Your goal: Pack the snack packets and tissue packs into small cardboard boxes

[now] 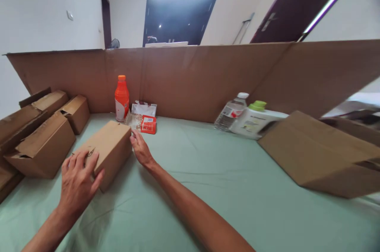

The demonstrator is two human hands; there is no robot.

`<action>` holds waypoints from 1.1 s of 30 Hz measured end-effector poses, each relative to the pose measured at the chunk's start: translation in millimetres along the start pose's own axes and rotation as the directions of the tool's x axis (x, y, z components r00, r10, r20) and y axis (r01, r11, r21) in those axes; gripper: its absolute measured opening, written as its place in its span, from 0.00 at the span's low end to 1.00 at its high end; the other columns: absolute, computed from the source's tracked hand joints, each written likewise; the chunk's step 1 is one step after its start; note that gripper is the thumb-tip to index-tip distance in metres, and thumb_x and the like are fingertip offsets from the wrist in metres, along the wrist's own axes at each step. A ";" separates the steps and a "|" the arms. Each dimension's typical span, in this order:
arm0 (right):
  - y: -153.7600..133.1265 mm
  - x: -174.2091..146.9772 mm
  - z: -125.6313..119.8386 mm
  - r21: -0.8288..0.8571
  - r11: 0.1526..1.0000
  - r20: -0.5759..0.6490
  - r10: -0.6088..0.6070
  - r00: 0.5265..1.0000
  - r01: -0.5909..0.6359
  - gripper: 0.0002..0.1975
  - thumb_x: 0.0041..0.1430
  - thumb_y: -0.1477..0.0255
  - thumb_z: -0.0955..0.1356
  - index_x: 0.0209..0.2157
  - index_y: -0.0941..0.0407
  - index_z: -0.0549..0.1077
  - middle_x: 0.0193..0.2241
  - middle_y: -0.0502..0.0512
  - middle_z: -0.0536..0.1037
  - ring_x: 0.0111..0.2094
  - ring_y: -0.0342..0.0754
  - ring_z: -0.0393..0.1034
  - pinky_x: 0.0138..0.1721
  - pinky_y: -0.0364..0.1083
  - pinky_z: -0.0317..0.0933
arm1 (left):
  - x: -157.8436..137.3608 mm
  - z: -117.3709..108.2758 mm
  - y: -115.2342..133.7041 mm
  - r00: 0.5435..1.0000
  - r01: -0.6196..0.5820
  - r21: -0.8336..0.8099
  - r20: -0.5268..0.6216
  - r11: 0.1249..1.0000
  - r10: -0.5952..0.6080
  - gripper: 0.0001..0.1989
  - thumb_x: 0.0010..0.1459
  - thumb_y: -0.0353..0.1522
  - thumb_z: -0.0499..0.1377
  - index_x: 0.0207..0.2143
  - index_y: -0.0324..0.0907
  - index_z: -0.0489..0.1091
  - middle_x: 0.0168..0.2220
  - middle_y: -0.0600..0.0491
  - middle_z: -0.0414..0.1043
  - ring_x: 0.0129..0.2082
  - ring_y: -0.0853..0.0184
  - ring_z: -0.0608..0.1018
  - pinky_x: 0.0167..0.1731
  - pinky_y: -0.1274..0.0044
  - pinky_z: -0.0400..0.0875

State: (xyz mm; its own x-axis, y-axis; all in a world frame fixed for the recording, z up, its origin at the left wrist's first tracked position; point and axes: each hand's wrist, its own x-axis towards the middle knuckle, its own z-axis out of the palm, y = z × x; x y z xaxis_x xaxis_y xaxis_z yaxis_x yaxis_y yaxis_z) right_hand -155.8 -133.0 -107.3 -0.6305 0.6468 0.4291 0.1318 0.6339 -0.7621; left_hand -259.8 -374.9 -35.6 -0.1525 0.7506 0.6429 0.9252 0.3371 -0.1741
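A closed brown cardboard box (108,141) sits at an angle on the green cloth, between my two hands. My left hand (78,177) lies over its near end, fingers spread across the top and thumb down along the side. At the far right corner, my right hand (141,147) presses its fingers against the end of the box; some fingertips are hidden behind that edge. Just beyond the box stand an orange bottle (121,97) and, lying flat, a red-and-white snack packet (144,123) with a pale packet (145,108) behind it.
Several more cardboard boxes (44,145) are grouped at the left. A tall cardboard panel (184,84) runs along the back. To the right, a clear water bottle (230,113) and a white bottle with a green cap (252,121) lean near a large cardboard box (320,157). Green cloth (222,180) covers the surface.
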 end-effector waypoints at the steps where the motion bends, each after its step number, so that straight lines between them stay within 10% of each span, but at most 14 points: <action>1: 3.9 -6.9 9.8 -0.009 1.000 0.019 0.017 1.000 -0.017 0.26 0.71 0.66 0.59 0.65 0.64 0.66 0.66 0.74 0.65 0.68 0.59 0.59 0.68 0.62 0.54 | 10.6 8.3 -4.2 0.999 0.043 0.021 0.025 0.999 -0.044 0.18 0.68 0.38 0.54 0.55 0.42 0.72 0.54 0.37 0.72 0.53 0.46 0.73 0.53 0.55 0.66; 11: 20.6 -65.8 28.8 -0.085 0.996 0.159 0.002 0.987 0.012 0.14 0.61 0.78 0.67 0.46 0.55 0.79 0.64 0.67 0.70 0.64 0.61 0.65 0.66 0.66 0.57 | 139.1 124.9 -65.5 0.887 0.437 0.173 0.083 0.883 -0.455 0.18 0.66 0.40 0.62 0.55 0.41 0.71 0.60 0.44 0.68 0.61 0.49 0.68 0.61 0.51 0.61; 16: 19.0 -63.3 29.4 -0.136 0.990 0.175 -0.004 0.985 0.028 0.15 0.61 0.79 0.66 0.47 0.55 0.79 0.63 0.67 0.70 0.64 0.62 0.65 0.65 0.65 0.58 | 162.3 148.6 -74.9 0.849 0.507 0.164 0.073 0.846 -0.523 0.22 0.67 0.41 0.61 0.60 0.41 0.67 0.64 0.43 0.64 0.64 0.49 0.67 0.63 0.50 0.60; 22: 12.0 -59.4 27.6 -0.151 0.989 0.171 0.013 0.985 0.013 0.15 0.60 0.80 0.68 0.46 0.54 0.79 0.62 0.65 0.72 0.63 0.60 0.66 0.64 0.63 0.59 | 99.4 142.0 -51.5 0.874 0.442 0.093 0.179 0.892 -0.452 0.36 0.70 0.40 0.52 0.72 0.30 0.45 0.74 0.26 0.34 0.74 0.41 0.44 0.68 0.49 0.45; 27: -0.1 -50.2 23.7 -0.192 0.981 0.179 0.030 0.983 0.005 0.15 0.60 0.80 0.68 0.47 0.54 0.79 0.63 0.63 0.72 0.64 0.58 0.65 0.65 0.60 0.58 | 20.0 130.3 -24.5 0.870 0.270 0.015 0.425 0.963 -0.250 0.28 0.67 0.39 0.49 0.64 0.35 0.66 0.65 0.30 0.66 0.66 0.45 0.68 0.62 0.53 0.61; 33: -21.9 -35.9 13.3 -0.284 0.958 0.245 0.037 0.969 0.035 0.13 0.62 0.78 0.69 0.47 0.55 0.80 0.59 0.59 0.76 0.62 0.52 0.67 0.65 0.52 0.57 | -17.0 108.7 15.4 0.903 0.027 -0.090 0.429 0.996 0.014 0.30 0.66 0.38 0.44 0.60 0.33 0.72 0.65 0.28 0.65 0.66 0.34 0.66 0.60 0.44 0.57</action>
State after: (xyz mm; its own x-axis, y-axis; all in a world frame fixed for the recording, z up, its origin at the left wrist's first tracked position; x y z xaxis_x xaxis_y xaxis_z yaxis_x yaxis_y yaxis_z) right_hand -146.2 -175.7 -112.4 -0.7933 0.5462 0.2691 0.3210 0.7507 -0.5774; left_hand -280.8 -320.7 -130.2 -0.2733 0.9265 0.2586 0.9483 0.3046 -0.0893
